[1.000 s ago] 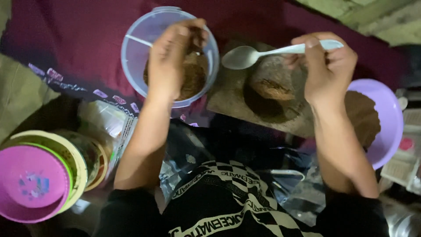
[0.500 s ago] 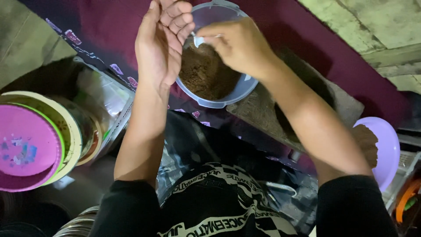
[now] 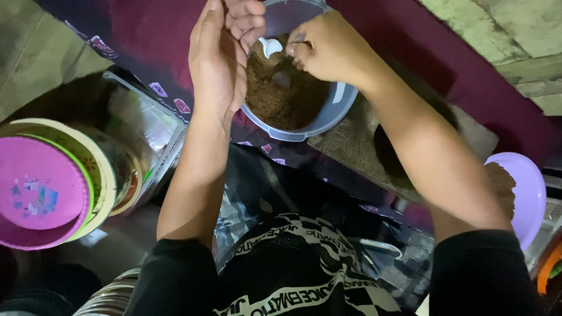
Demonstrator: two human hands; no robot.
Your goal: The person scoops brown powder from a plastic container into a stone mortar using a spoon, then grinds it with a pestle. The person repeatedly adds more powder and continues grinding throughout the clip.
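Pale blue plastic tub (image 3: 328, 120) at 12 o'clock, round, clear-walled, partly filled with brown powder (image 3: 281, 96). Right hand (image 3: 331, 50) over the tub's rim, fingers pinched narrow on the handle of a small white spoon (image 3: 270, 45), bowl of the spoon just above the powder. Left hand (image 3: 219, 61) beside it at 11 o'clock, palm turned inward, fingers curled loosely at the tub's edge; whether anything sits in that palm cannot be told.

Stack of round lids (image 3: 44, 196) at 9 o'clock: pink one on top with a small multicoloured sticker, green and cream rims beneath. Clear plastic bags (image 3: 146, 126) between lids and left forearm. Lilac plate (image 3: 530, 196) at 3 o'clock carrying dark brown crumbly matter. Brown slab, possibly a board (image 3: 351, 146), under the right forearm, dusted with powder.

Maroon cloth (image 3: 146, 35) with patterned border under the tub. Rough pale masonry (image 3: 503, 41) at 1 o'clock. Dim light throughout.
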